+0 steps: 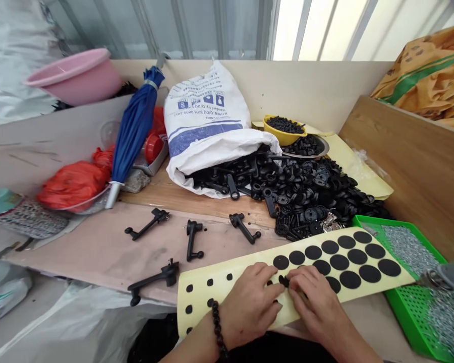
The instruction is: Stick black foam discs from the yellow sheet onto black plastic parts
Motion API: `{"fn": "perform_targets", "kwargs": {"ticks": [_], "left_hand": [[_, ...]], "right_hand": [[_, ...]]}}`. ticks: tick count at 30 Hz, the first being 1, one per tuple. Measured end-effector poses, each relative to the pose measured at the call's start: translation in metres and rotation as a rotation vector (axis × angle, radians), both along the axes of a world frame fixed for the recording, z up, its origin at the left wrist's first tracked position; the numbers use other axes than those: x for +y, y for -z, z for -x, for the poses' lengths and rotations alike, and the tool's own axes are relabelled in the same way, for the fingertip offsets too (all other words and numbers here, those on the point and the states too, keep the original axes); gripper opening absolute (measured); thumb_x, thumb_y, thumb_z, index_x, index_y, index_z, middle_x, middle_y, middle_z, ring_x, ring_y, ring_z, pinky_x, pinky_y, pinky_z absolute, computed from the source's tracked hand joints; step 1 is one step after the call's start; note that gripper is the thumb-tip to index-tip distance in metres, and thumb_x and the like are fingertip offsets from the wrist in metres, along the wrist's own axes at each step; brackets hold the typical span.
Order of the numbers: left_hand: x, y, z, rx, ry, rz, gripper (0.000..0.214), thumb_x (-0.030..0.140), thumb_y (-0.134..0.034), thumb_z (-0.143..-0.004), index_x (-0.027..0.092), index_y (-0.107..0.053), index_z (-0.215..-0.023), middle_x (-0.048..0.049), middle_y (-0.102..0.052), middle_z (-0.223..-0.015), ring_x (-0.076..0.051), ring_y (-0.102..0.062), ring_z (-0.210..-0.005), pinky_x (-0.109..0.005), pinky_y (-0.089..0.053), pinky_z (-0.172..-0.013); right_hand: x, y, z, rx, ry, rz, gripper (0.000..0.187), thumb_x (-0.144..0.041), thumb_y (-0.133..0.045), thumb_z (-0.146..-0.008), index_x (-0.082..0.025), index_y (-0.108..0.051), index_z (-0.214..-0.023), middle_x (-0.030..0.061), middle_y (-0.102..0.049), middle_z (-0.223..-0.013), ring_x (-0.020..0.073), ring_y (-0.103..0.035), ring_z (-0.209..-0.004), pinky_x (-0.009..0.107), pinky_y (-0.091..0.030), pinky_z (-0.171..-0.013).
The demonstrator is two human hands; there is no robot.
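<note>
My left hand (pixel 249 302), with a dark bead bracelet (pixel 218 330) at the wrist, rests on a pale yellow backing sheet (pixel 204 272). My right hand (pixel 316 295) is over the sheet too, its fingers bent and closed. The fingertips of both hands meet at a small black sticker (pixel 283 281), partly hidden by them. Large round black stickers (pixel 339 262) sit in rows on the sheet's right part; small black dots (pixel 210 282) are on its left. Several black crank handles (pixel 194 239) lie apart on the table beyond and left of the sheet.
A white woven sack (pixel 208 111) spills black plastic parts (pixel 310 186) across the back. A green tray (pixel 404 312) of small metal pieces stands right, near a grey tool (pixel 452 277). A yellow bowl (pixel 283 137), blue umbrella (pixel 134 126) and red bag (pixel 75 184) are farther off.
</note>
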State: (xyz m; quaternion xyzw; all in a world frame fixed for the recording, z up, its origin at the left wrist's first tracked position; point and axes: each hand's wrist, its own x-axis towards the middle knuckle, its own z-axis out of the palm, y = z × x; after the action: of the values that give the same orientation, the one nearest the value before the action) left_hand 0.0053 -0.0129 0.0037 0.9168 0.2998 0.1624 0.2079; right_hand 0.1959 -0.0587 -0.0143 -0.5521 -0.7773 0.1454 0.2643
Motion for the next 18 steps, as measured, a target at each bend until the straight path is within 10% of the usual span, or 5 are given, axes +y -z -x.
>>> {"fn": "perform_targets", "kwargs": {"ticks": [5, 9, 15, 18], "left_hand": [[0.05, -0.013, 0.022, -0.005, -0.389, -0.148, 0.027, 0.012, -0.043, -0.087, 0.017, -0.056, -0.11, -0.0093, -0.06, -0.101, -0.022, -0.053, -0.094, -0.036, -0.046, -0.081], [0.084, -0.015, 0.021, 0.152, -0.253, -0.337, 0.024, 0.004, -0.047, -0.082, 0.017, -0.06, -0.096, -0.0115, -0.054, -0.122, -0.028, -0.046, -0.11, -0.045, -0.039, -0.09], [0.092, -0.014, 0.013, -0.028, -0.223, -0.212, 0.011, 0.011, -0.046, -0.087, 0.015, -0.056, -0.087, -0.0072, -0.064, -0.083, -0.021, -0.056, -0.084, -0.035, -0.045, -0.077], [0.075, -0.017, 0.001, -0.444, -0.364, 0.146, 0.013, 0.02, -0.047, -0.088, 0.016, -0.048, -0.1, -0.0063, -0.064, -0.086, -0.017, -0.059, -0.077, -0.028, -0.048, -0.069]], "right_hand": [[0.001, -0.005, -0.009, 0.091, -0.01, 0.157, 0.014, -0.018, -0.04, -0.089, -0.022, -0.048, -0.078, 0.0048, -0.06, -0.082, 0.0203, -0.058, -0.08, 0.034, -0.048, -0.069], [0.0, -0.001, -0.013, 0.24, 0.03, 0.201, 0.014, -0.023, -0.041, -0.089, -0.022, -0.05, -0.078, 0.0048, -0.061, -0.082, 0.0206, -0.06, -0.082, 0.031, -0.049, -0.072], [-0.003, 0.003, -0.014, 0.594, 0.145, 0.218, 0.018, -0.034, -0.05, -0.086, -0.022, -0.055, -0.074, 0.0109, -0.063, -0.105, 0.0258, -0.059, -0.101, 0.035, -0.047, -0.084], [-0.002, -0.007, -0.007, 0.886, 0.158, 0.307, 0.023, -0.039, -0.054, -0.084, -0.021, -0.054, -0.07, 0.0113, -0.055, -0.123, 0.0274, -0.055, -0.109, 0.037, -0.045, -0.091]]}}
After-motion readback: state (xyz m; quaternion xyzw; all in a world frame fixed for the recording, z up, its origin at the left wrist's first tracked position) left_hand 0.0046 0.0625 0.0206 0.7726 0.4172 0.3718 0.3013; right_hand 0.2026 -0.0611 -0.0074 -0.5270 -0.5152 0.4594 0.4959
